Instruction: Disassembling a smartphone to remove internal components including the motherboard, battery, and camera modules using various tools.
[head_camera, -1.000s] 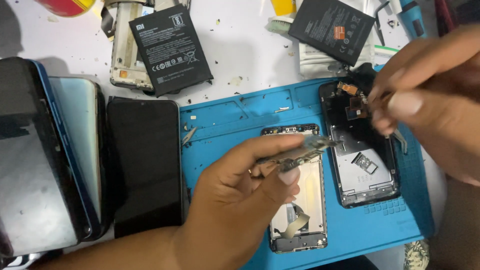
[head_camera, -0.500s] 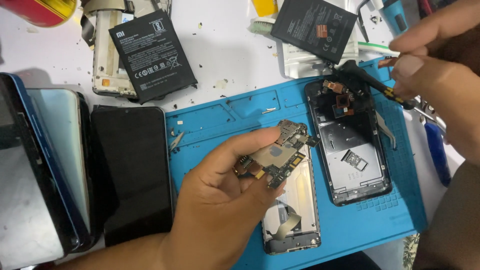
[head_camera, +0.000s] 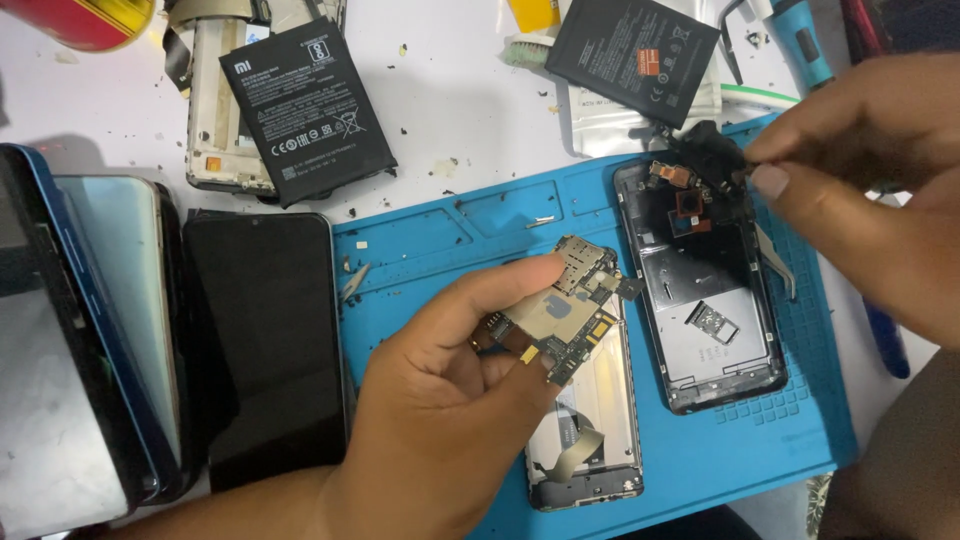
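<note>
Taking the blue mat (head_camera: 450, 225) as our landmark, we start off its left edge, where dark glass phones (head_camera: 265, 340) lie packed side by side, leaving little room on that side. Above the mat's upper left corner a flat black battery (head_camera: 305, 110) rests tilted on a pale metal frame (head_camera: 210, 120); the white table (head_camera: 450, 90) between it and the mat is open but gritty with specks.

Over the mat's middle, our left hand (head_camera: 440, 420) is curled, thumb and fingers pinching a circuit board (head_camera: 565, 320), a thin, jagged-edged plate with a gold shield and a small black tab. It hangs just above a silver chassis (head_camera: 590, 440) that lies flat on the mat.

Right of that, a black chassis (head_camera: 710, 300) lies near the mat's right edge. Our right hand (head_camera: 870, 190) is closed at its top corner, fingertips pinched on a small black part (head_camera: 715, 150). Above the mat's top edge lies a second battery (head_camera: 630, 55).
</note>
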